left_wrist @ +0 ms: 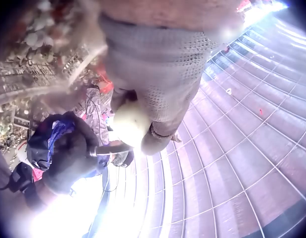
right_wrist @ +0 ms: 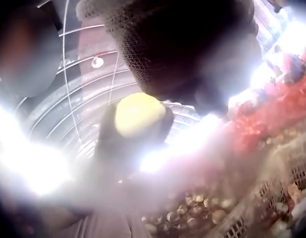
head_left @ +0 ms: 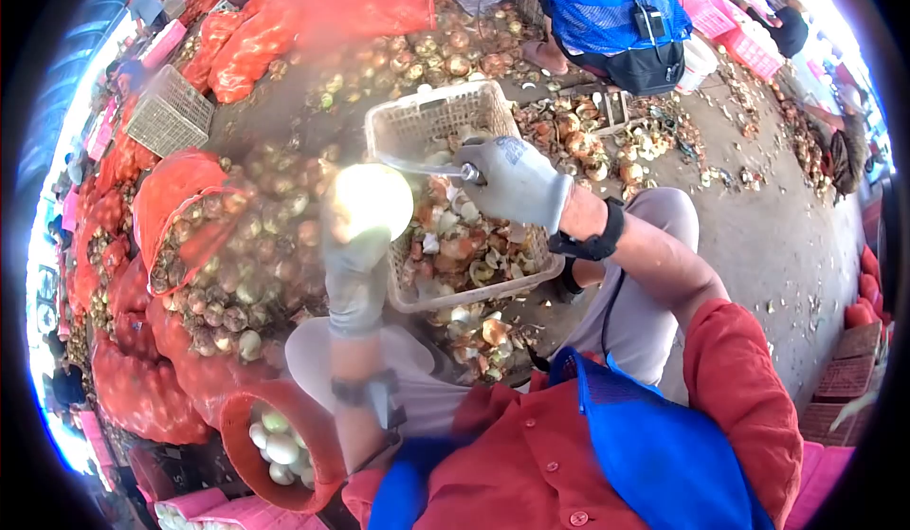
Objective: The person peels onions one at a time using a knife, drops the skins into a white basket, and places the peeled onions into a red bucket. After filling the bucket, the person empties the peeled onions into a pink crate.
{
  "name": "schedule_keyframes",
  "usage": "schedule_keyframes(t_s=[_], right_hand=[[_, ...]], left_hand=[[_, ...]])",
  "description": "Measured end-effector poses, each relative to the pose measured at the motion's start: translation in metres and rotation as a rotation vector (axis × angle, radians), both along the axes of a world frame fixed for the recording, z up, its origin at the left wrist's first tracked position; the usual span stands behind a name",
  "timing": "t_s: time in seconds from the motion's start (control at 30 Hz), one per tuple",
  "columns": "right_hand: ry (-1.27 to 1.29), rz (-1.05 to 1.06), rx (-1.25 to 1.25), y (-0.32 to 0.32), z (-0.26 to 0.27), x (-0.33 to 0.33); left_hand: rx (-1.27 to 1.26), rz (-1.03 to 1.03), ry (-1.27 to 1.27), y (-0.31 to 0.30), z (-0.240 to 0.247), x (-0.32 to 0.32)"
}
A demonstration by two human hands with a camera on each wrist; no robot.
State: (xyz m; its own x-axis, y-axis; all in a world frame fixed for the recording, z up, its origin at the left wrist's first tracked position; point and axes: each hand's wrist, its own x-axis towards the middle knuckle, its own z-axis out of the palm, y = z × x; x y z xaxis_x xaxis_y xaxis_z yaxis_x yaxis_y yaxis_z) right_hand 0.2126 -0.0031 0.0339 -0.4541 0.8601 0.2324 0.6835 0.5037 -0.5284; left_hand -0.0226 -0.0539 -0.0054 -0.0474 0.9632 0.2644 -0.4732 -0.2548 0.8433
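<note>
My gloved left hand holds up a pale, peeled onion, which glares brightly in the head view. In the left wrist view the onion sits between the glove's fingers and thumb. My gloved right hand grips a small knife by its handle, and the blade points across toward the top of the onion. The same blade shows close beside the onion in the left wrist view. In the right wrist view the right glove is dark and hides the knife. Below both hands stands a plastic basket with onion skins.
An orange-red bucket with several peeled onions stands by my left leg. Unpeeled onions heap on the left, near red mesh sacks. Ahead, another person in a blue vest sits near scattered peels. An upturned crate lies at left.
</note>
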Motion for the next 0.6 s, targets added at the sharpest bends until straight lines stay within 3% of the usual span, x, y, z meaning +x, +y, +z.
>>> schedule_keyframes(t_s=[0.17,0.23,0.37,0.43,0.53,0.6], right_hand=[[0.079,0.091,0.252,-0.009,-0.012,-0.012],[-0.068,0.15,0.226,-0.009,-0.017,-0.015],[0.009,0.114,0.326,0.009,-0.036,-0.017],[-0.21,-0.094,0.045,0.04,-0.035,0.001],[-0.344,-0.109,-0.03,0.044,-0.039,0.025],[-0.034,-0.095,0.076,0.034,-0.028,0.012]], left_hand=[[-0.01,-0.103,0.058,0.013,-0.007,0.005],[-0.063,0.014,0.305,0.019,-0.008,0.013],[-0.063,0.041,0.457,0.015,-0.008,0.015],[-0.054,0.048,0.114,-0.005,0.008,0.031],[-0.005,-0.079,0.12,-0.006,0.008,0.013],[-0.039,-0.014,0.043,-0.01,0.006,0.01]])
